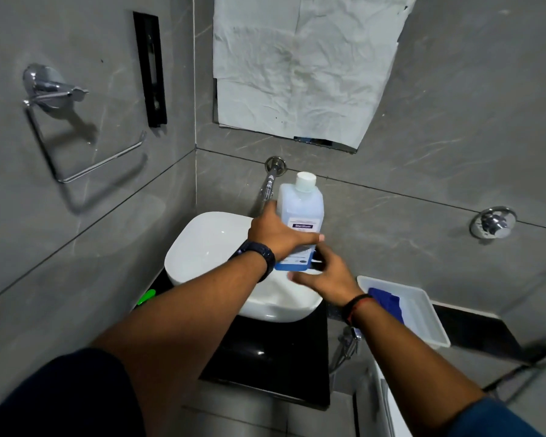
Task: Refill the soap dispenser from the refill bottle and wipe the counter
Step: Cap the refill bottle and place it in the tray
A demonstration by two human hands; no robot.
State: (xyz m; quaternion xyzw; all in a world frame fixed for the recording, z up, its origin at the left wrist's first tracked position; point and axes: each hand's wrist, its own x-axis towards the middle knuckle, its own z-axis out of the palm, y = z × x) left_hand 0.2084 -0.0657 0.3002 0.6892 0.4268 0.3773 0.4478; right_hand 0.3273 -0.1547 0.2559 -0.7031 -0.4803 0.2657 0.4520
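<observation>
A translucent refill bottle [301,209] with a white cap and a blue-and-white label stands upright over the right rim of the white basin [208,244]. My left hand [276,236] wraps around its middle. My right hand [323,275] is just below and to the right of the bottle's base, fingers spread, touching something dark there that is mostly hidden. A folded blue cloth [386,302] lies in a white tray [423,313] to the right. No soap dispenser is clearly visible.
A chrome tap [270,181] juts from the grey wall behind the bottle. The basin sits on a black counter [265,351]. A green object [147,296] lies left of the basin. A towel ring [76,134] hangs on the left wall, and a chrome valve [492,222] is at right.
</observation>
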